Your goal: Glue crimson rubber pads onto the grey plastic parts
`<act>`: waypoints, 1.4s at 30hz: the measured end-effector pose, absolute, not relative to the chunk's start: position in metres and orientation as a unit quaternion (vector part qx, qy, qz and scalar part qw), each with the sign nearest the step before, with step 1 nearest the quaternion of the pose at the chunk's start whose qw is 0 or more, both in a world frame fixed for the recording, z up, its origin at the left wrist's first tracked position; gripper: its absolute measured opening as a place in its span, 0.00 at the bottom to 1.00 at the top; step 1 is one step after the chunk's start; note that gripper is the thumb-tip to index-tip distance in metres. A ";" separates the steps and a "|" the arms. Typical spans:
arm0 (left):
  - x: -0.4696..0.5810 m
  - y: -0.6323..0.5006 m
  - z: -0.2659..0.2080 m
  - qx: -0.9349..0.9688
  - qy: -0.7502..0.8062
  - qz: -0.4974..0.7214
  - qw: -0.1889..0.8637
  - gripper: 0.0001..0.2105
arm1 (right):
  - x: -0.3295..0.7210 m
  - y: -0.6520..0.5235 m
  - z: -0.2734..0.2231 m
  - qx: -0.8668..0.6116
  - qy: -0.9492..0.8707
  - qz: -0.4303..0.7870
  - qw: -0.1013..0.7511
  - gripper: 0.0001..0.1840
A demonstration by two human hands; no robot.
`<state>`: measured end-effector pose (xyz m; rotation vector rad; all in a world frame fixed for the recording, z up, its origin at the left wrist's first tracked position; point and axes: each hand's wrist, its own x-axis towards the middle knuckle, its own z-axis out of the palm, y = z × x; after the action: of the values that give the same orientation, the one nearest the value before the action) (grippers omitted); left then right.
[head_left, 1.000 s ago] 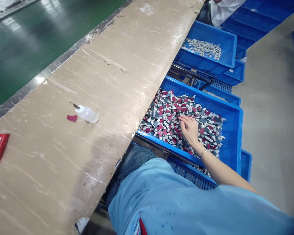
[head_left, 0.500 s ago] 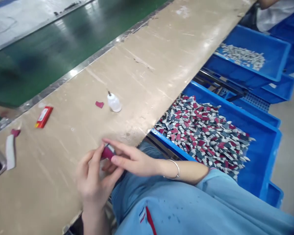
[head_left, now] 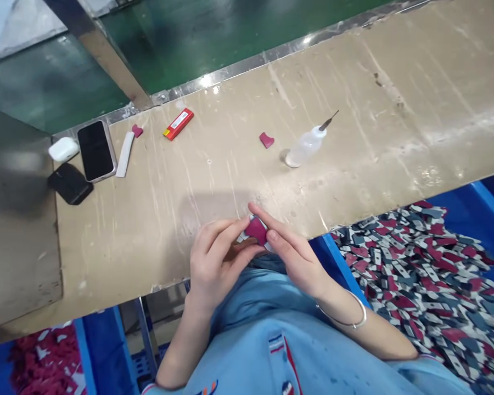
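Between my two hands is a small maroon, white and dark grey piece (head_left: 256, 230), held near the table's front edge. My left hand (head_left: 216, 255) pinches it from the left with fingertips and thumb. From the right, my right hand (head_left: 294, 249) grips it between thumb and fingers. Its underside is hidden by my fingers. Beyond my hands, a flat maroon piece (head_left: 267, 140) lies on the table. A translucent squeeze bottle (head_left: 307, 147) with a thin metal needle tip rests to the right of that piece.
On the table's left are a phone (head_left: 96, 151), a white case (head_left: 63, 149), a black object (head_left: 71, 184), a white strip (head_left: 125, 154), a maroon scrap (head_left: 137, 130) and a red box (head_left: 178, 124). Blue bins of coloured pieces (head_left: 420, 274) and maroon pieces (head_left: 47, 359) flank me below.
The view has swung left, bringing the phone, the white case and the left bin into sight. The held piece now shows more of its maroon face. Both hands still grip it.
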<state>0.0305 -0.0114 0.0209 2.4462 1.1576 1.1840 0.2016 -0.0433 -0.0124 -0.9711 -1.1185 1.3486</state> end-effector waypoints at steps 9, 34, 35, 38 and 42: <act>0.021 -0.013 0.013 0.735 0.411 0.450 0.297 0.20 | 0.193 -0.039 -0.011 -0.395 -0.505 0.548 0.538 0.16; 0.033 -0.025 0.014 0.611 0.454 0.508 0.404 0.11 | 0.186 -0.036 -0.005 -0.416 -0.469 0.524 0.576 0.19; 0.033 -0.025 0.013 0.609 0.452 0.516 0.398 0.10 | 0.185 -0.036 -0.006 -0.421 -0.474 0.518 0.574 0.19; 0.036 -0.026 0.009 0.613 0.446 0.533 0.375 0.10 | 0.183 -0.037 -0.010 -0.421 -0.490 0.497 0.580 0.18; 0.037 -0.026 0.009 0.609 0.448 0.543 0.366 0.10 | 0.182 -0.038 -0.012 -0.414 -0.516 0.462 0.590 0.13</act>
<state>0.0374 -0.0257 0.0087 1.5639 1.1524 1.3945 0.1820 -0.0376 -0.0117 -0.9632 -1.2023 1.0765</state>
